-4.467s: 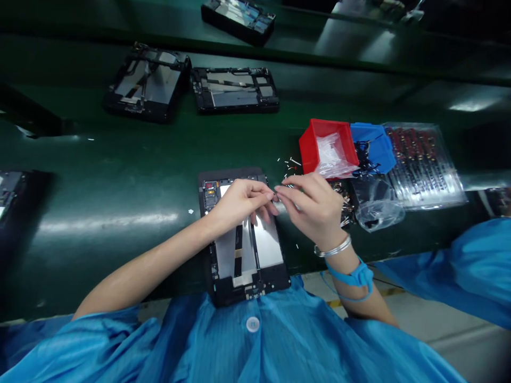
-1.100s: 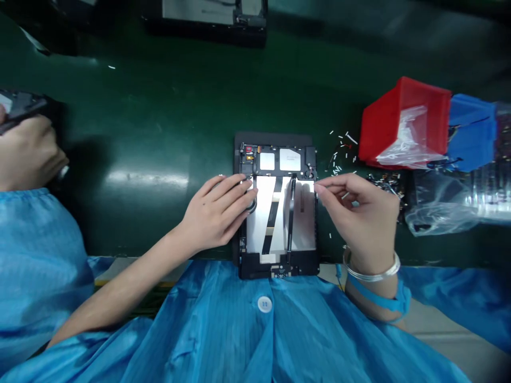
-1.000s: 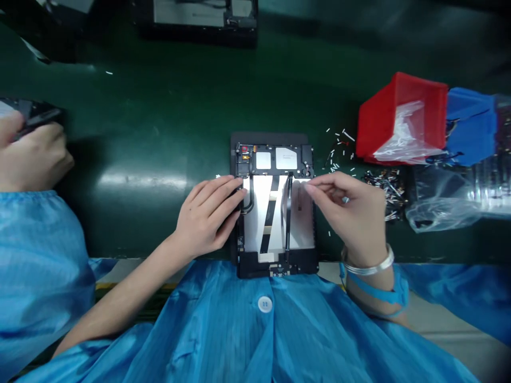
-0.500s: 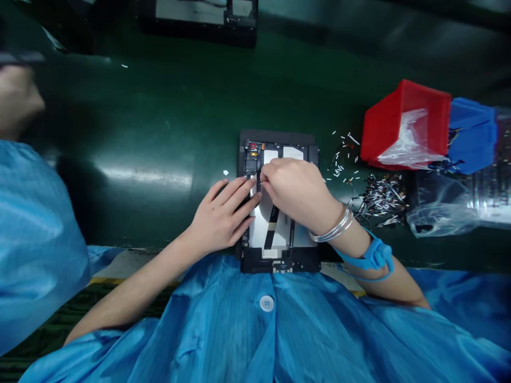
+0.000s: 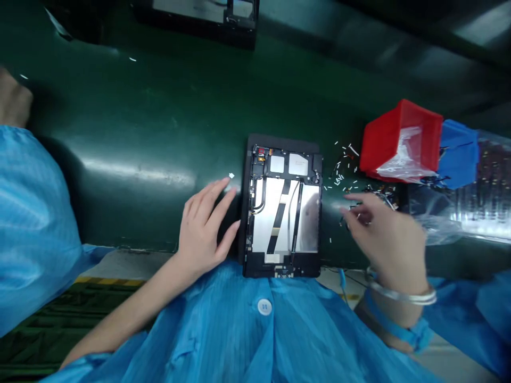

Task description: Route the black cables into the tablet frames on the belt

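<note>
Broadly, a green workbench (image 5: 159, 122) fills the view, its clock face centred on an opened tablet-like device (image 5: 285, 223), twelve being farthest from the wearer. A co-worker's blue sleeve (image 5: 35, 223) bulges at nine, well apart. The device lies flat, insides up, its six o'clock end seeming to jut past the bench edge, close against the wearer's blue smock (image 5: 223, 340); leaning forward could nudge or tip it. Toward two sits a red bin (image 5: 379, 146), a plastic bag (image 5: 405, 157) hanging over its lip; a brushing forearm might drag that out. Beside it stands a blue bin (image 5: 467, 154). The left hand (image 5: 203, 230), around half past eight, is palm down, fingers spread, gripping nothing visible, thumb tip near the device's edge; a push there might shift it. The right hand (image 5: 385, 229), past three, is blurred and half curled, thumb and forefinger slightly apart; whether anything tiny sits between them cannot be told, so a piece could drop unnoticed. Partly hidden behind it is a heap of small parts (image 5: 389, 198), likely to tangle. Inside the device, a looped black cable (image 5: 264, 191) could snag on a fingernail. Smallest, white scraps (image 5: 338, 180) litter two o'clock; a sweeping hand might flick one into the exposed electronics.
</note>
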`<action>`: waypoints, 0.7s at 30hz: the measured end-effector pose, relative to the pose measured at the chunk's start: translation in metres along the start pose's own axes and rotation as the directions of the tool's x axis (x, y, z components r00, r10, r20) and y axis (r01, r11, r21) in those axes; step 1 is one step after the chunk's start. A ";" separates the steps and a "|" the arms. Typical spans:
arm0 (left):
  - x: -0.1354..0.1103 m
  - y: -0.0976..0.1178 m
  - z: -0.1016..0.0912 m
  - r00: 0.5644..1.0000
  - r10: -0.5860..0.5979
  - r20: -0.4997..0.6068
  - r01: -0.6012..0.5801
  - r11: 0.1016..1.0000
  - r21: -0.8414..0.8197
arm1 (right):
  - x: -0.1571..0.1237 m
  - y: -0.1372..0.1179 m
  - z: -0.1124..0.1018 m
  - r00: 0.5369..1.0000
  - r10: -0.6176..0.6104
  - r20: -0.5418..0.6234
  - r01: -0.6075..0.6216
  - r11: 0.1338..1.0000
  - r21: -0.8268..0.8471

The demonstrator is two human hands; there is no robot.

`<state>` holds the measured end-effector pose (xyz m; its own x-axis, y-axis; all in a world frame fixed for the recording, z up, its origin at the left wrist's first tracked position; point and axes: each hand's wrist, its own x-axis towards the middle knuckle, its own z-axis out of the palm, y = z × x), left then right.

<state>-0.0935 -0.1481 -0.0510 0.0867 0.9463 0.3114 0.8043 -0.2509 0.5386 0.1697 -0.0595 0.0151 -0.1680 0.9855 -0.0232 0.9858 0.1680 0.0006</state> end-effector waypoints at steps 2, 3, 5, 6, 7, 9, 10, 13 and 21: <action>-0.017 0.011 0.002 0.995 -0.100 0.031 0.100 0.995 -0.021 | -0.020 0.004 0.014 0.990 -0.019 0.141 -0.005 0.986 0.169; -0.024 0.016 0.003 0.990 -0.127 0.059 0.131 0.990 -0.059 | -0.027 0.001 0.019 0.980 -0.033 0.197 -0.020 0.966 0.259; -0.033 0.023 0.001 0.972 -0.200 0.120 0.221 0.955 -0.196 | -0.033 -0.009 0.025 0.968 -0.051 0.247 -0.059 0.906 0.420; -0.033 0.024 -0.001 0.955 -0.248 0.160 0.286 0.914 -0.289 | -0.031 -0.014 0.025 0.965 -0.059 0.254 -0.076 0.869 0.488; -0.030 0.023 -0.005 0.933 -0.297 0.205 0.356 0.850 -0.387 | -0.027 -0.019 0.024 0.964 -0.067 0.255 -0.088 0.829 0.553; -0.012 0.015 -0.013 0.890 -0.361 0.278 0.456 0.687 -0.566 | -0.011 -0.024 0.022 0.963 -0.097 0.251 -0.111 0.708 0.697; 0.003 0.008 -0.016 0.876 -0.378 0.300 0.479 0.610 -0.632 | -0.001 -0.025 0.022 0.967 -0.099 0.234 -0.123 0.624 0.771; 0.069 -0.018 -0.018 0.875 -0.397 0.276 0.460 0.503 -0.732 | 0.029 -0.026 0.028 0.994 -0.009 0.108 -0.099 0.346 0.933; 0.281 -0.065 0.035 0.838 -0.500 0.219 0.468 0.451 -0.760 | 0.048 -0.022 0.048 0.994 0.090 -0.062 0.011 0.483 0.875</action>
<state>-0.1007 0.1408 -0.0261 -0.2004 0.9631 -0.1798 -0.0437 0.1746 0.9837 0.1405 -0.0168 -0.0339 -0.0789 0.9961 0.0387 0.4787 0.0719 -0.8750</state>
